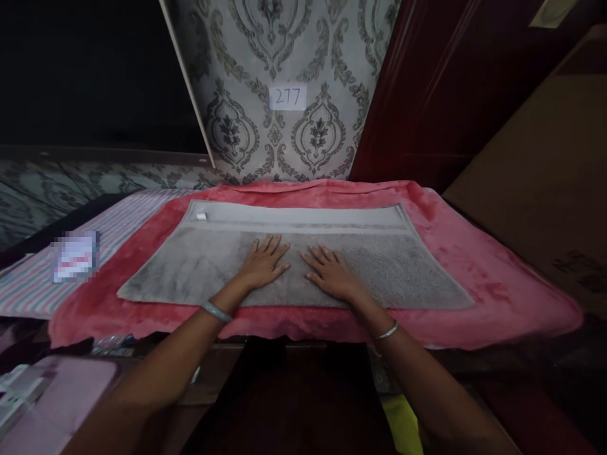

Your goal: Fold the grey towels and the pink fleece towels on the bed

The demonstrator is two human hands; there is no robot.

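Observation:
A grey plush mat (190,265) lies folded over on a pink fleece blanket (493,272). Along its far side a paler, smooth strip (303,216) shows, with a small white label (202,215) near the left corner. My left hand (263,262) rests flat on the plush, left of the middle, fingers spread. Beside it, a short gap to the right, my right hand (332,273) presses flat on the same mat, its fingers also apart. Neither hand grips anything.
A striped cloth (128,218) carries a small blurred card or packet (76,256) at the left. Behind stand a dark screen (95,76) and a patterned wall with a paper (288,97) marked 277. A large cardboard box (545,170) borders the right side.

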